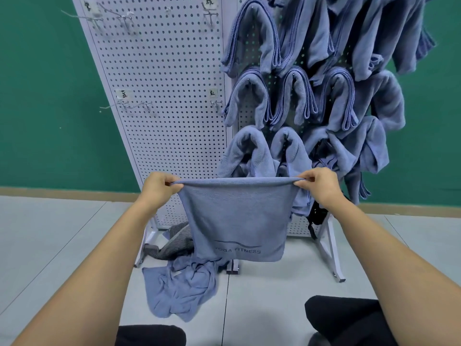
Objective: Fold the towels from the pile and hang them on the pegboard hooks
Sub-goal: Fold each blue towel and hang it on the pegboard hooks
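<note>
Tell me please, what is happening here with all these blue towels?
A person holds a blue-grey terry towel with printed lettering stretched out by its top corners, the left hand pinching one and the right hand the other. It hangs in front of a white perforated pegboard stand. Many folded blue towels already hang on its right side; the left side's metal hooks are bare. One crumpled blue towel lies on the floor.

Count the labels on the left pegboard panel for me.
4 labels: top left, top right, middle left, middle right. The held towel may hide lower ones.
</note>
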`<state>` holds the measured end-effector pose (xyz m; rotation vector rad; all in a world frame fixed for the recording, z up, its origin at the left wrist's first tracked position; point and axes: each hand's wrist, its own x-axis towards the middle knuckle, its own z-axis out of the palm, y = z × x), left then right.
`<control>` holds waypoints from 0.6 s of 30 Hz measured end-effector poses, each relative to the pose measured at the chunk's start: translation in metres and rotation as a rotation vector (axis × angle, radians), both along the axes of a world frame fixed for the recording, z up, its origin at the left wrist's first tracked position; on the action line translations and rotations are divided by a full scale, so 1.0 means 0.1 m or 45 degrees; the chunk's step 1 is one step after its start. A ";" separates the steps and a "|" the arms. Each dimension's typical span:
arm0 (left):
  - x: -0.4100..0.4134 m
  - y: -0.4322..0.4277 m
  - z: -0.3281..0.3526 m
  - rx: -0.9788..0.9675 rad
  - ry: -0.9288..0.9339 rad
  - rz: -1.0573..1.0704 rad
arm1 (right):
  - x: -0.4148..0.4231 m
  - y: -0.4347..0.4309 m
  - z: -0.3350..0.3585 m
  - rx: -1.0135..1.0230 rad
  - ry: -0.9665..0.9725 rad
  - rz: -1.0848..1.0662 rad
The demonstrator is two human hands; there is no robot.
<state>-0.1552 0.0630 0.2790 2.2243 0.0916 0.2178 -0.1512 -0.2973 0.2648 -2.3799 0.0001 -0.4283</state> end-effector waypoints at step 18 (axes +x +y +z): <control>0.00 -0.08 -0.08 -1.378 0.496 0.186 | -0.05 0.19 0.09 1.509 0.599 -0.011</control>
